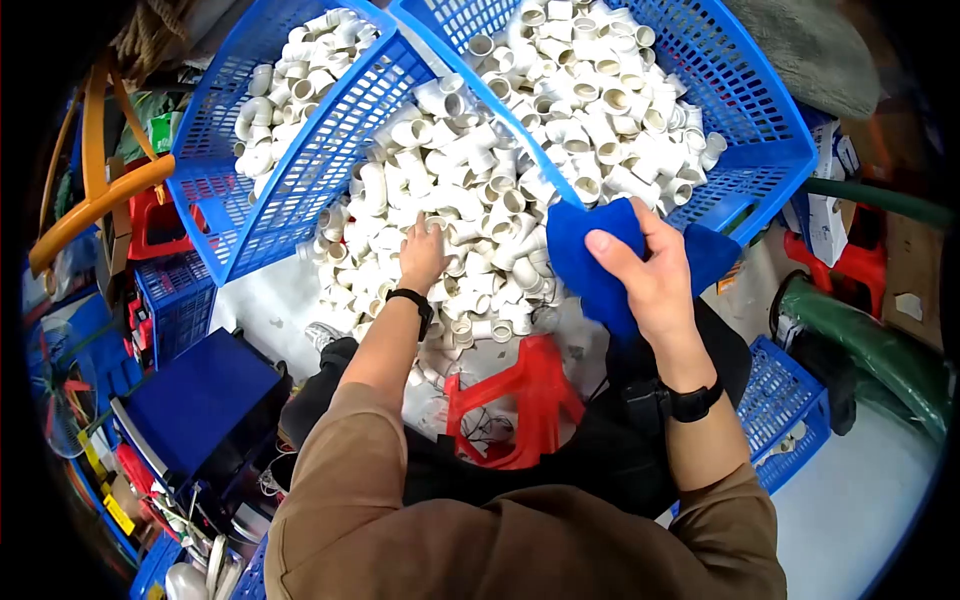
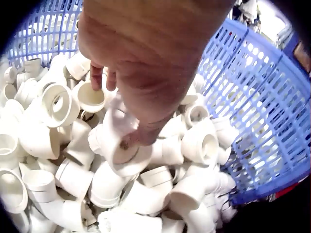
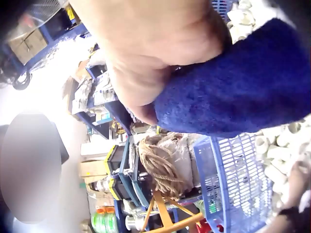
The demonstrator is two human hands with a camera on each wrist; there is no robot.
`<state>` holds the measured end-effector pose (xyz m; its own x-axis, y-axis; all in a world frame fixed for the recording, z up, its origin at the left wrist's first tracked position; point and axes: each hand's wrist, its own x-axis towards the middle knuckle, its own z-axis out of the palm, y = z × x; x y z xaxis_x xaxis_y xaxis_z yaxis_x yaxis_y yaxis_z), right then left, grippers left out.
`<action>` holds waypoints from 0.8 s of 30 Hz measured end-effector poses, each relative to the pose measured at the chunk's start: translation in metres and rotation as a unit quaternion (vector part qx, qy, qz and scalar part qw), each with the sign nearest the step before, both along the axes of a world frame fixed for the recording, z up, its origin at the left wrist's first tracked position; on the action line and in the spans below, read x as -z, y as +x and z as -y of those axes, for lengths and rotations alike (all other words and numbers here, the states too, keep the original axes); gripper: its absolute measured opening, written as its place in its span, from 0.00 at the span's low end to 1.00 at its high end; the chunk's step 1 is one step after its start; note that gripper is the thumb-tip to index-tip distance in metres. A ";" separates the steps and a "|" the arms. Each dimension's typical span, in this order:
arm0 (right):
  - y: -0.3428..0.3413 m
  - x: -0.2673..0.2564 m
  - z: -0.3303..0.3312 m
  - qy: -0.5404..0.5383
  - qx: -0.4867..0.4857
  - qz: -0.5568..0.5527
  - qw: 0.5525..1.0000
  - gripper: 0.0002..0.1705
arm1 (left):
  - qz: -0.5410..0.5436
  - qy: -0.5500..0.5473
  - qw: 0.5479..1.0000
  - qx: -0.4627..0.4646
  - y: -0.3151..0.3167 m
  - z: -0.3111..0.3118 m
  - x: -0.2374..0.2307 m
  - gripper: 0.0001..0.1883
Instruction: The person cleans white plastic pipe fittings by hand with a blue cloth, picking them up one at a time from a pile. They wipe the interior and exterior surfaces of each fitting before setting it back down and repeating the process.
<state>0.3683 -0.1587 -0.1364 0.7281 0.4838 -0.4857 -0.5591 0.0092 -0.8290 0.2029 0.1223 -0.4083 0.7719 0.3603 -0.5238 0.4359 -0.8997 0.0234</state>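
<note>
My left hand point(image 1: 425, 258) reaches down into a heap of white plastic pipe fittings point(image 1: 490, 225). In the left wrist view, its thumb touches the rim of an elbow fitting point(image 2: 129, 158). Two fingertips point(image 2: 96, 80) of that hand hang at the mouth of another fitting point(image 2: 91, 99). My right hand point(image 1: 655, 270) grips a blue cloth point(image 1: 600, 255), thumb on top, over the right side of the heap. In the right wrist view the folded cloth point(image 3: 233, 97) fills the palm and covers most of the fingers.
Two blue plastic baskets, a left one point(image 1: 300, 170) and a right one point(image 1: 770, 130), hold more fittings behind the heap. A red stool point(image 1: 525, 400) stands between my legs. Another blue basket point(image 1: 785, 400) sits at lower right, and an orange metal frame point(image 1: 110, 205) at left.
</note>
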 end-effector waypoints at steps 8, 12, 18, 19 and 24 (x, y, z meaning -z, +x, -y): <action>-0.033 0.002 -0.030 -0.206 -0.029 0.353 0.912 0.21 | 0.300 -0.292 0.904 -0.082 0.011 0.032 -0.170 0.47; -0.058 -0.003 -0.033 -0.059 -0.136 0.405 0.902 0.19 | 0.340 -0.264 0.903 -0.016 0.015 0.075 -0.265 0.58; -0.056 -0.030 -0.012 0.002 -0.165 0.434 0.886 0.26 | 0.384 -0.230 0.893 0.054 -0.006 0.091 -0.324 0.52; -0.061 -0.036 -0.009 0.061 -0.202 0.310 0.927 0.31 | 0.399 -0.242 0.881 0.079 -0.009 0.093 -0.333 0.53; -0.080 -0.044 0.000 0.193 -0.206 0.239 0.929 0.30 | 0.408 -0.299 0.850 0.145 -0.018 0.103 -0.379 0.53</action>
